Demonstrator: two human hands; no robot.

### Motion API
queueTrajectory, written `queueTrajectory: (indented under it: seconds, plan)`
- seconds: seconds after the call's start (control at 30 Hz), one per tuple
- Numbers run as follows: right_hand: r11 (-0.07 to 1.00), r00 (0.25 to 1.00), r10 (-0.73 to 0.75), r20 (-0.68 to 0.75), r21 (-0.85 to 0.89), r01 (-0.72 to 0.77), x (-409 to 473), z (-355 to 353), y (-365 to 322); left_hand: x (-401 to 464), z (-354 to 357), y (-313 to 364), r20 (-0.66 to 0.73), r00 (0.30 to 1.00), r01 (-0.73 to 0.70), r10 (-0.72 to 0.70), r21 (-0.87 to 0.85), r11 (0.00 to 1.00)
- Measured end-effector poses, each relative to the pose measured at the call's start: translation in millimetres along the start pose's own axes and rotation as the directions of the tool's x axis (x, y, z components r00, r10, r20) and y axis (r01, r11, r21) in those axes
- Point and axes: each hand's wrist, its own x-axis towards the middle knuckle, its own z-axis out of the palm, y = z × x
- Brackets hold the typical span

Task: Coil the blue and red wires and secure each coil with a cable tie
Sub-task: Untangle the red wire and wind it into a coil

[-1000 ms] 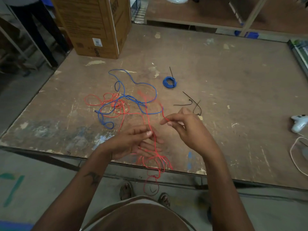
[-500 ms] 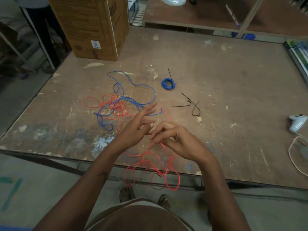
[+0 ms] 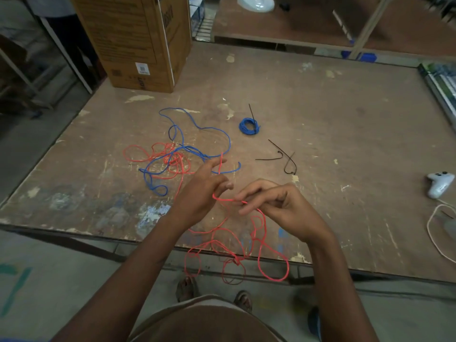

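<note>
A loose red wire [image 3: 263, 245] hangs in several loops over the table's near edge, and more of it lies tangled with a loose blue wire [image 3: 197, 124] at centre left. My left hand [image 3: 199, 193] holds a strand of the red wire looped around its fingers. My right hand [image 3: 278, 206] pinches the same strand a short way to the right. A small blue coil [image 3: 248, 126] with a black cable tie on it lies further back. Two loose black cable ties [image 3: 287, 159] lie right of the tangle.
The worn wooden table [image 3: 320, 114] carries a cardboard box [image 3: 138, 40] at the back left. A white game controller [image 3: 440, 183] and a white cable [image 3: 434, 233] sit at the right edge. A person's legs stand at far left. My sandalled feet show below the table edge.
My hands came together and then drew slightly apart, with the red strand stretched between them. More red loops have spread over the near table edge. The camera tilted a little.
</note>
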Motion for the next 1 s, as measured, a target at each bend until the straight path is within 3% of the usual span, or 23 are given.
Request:
queueTrajectory:
  seconds: [0.07,0.17,0.23,0.3,0.4,0.5,0.6,0.73,0.9,1.0]
  plan:
    - [0.995,0.995,0.102,-0.017,-0.009,-0.102,-1,-5,12,0,1,-9,0.01,1.0,-0.014,0.013,0.183,0.983]
    - [0.94,0.949,0.316,-0.007,0.138,-0.312,-1,-2,28,2,-3,-11,0.025,0.999,-0.034,0.025,0.402,0.915]
    - [0.914,0.925,0.379,0.015,0.15,-0.377,-1,7,37,5,-5,-3,0.091,0.996,-0.049,0.004,0.492,0.869]
    - [0.924,0.924,0.381,0.027,0.026,-0.381,1,14,49,9,-11,9,0.134,0.983,0.043,-0.128,0.508,0.86]
    - [0.913,0.927,0.374,0.013,-0.179,-0.366,8,17,68,13,-17,18,0.045,0.971,0.17,-0.236,0.562,0.809]
    - [0.791,0.922,0.355,-0.153,-0.477,-0.383,13,21,96,15,-14,14,0.093,0.944,0.209,-0.316,0.573,0.793]
    - [0.675,0.894,0.388,-0.222,-0.593,-0.44,14,30,127,10,-8,-3,0.102,0.959,0.147,-0.265,0.619,0.771]
    - [0.684,0.853,0.517,-0.071,-0.565,-0.461,12,50,147,0,2,-17,0.279,0.935,0.019,-0.219,0.579,0.815]
    - [0.754,0.814,0.572,0.099,-0.454,-0.475,7,66,148,-11,-1,-16,0.292,0.889,0.216,-0.352,0.41,0.886]
    - [0.777,0.782,0.583,0.221,-0.432,-0.457,7,63,131,-9,-2,-14,0.287,0.901,0.21,-0.325,0.368,0.906]
